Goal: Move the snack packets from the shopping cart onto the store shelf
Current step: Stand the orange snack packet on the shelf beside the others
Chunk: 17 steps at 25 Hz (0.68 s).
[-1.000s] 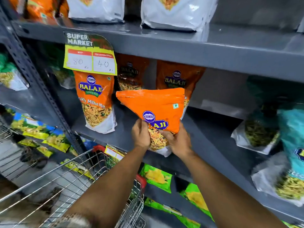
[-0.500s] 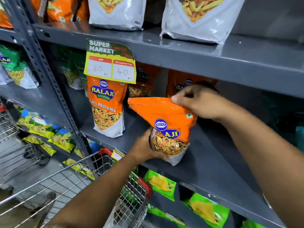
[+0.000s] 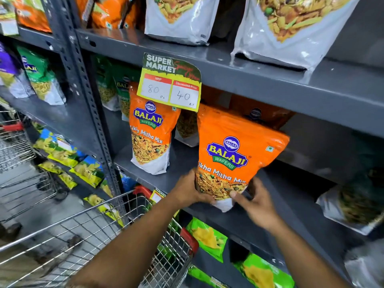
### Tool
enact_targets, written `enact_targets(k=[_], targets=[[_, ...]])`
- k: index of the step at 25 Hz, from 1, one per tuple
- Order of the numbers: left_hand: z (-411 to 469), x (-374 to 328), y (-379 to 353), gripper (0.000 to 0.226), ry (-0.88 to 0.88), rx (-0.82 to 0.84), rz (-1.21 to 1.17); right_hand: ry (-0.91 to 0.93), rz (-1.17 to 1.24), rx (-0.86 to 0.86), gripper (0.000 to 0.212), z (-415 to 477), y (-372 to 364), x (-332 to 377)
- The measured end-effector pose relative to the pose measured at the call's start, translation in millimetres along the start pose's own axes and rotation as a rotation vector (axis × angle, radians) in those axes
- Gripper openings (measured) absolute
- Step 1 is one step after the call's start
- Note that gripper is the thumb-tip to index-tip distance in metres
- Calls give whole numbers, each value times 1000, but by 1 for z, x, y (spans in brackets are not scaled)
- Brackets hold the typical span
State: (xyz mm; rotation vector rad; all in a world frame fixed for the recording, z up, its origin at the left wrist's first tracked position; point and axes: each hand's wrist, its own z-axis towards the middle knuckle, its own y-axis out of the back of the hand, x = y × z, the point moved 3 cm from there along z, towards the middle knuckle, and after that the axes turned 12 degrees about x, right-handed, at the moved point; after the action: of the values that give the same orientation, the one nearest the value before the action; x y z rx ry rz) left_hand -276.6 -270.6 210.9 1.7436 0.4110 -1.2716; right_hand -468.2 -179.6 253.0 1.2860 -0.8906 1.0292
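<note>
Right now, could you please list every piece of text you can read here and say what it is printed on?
"SUPER MARKET", "MRP 80 Rs", "Discounted Price 40 Rs": hanging price sign.
"BALAJI WAFERS", "ikha Mitha Mix", first letter hidden: held orange packet.
"BALAJI WAFERS", "Mitha Mix": standing orange packet.
Green packets at left and dark packets behind: logos show, but they are too blurred to read.

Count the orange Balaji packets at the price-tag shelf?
4: orange plastic packet upright at left, one held by left hand and right hand, two shadowed behind; more may hide.
</note>
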Motion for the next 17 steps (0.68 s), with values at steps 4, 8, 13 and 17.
enact_targets(k=[4,8,13,17], targets=[[1,7,5,80,-18,28,10,-9,-20,-76,31,3,-10,-18],[-2,2,9,84,-25,38,20,13,55,-82,34,-3,-21,-22],[-44,-20,-9,116,-229,-413,155,24,-81,-135,59,-33,-8,6],[-73,-59,-132,125,-504,-131,151,330,-654,-307,34,-88,64,71]])
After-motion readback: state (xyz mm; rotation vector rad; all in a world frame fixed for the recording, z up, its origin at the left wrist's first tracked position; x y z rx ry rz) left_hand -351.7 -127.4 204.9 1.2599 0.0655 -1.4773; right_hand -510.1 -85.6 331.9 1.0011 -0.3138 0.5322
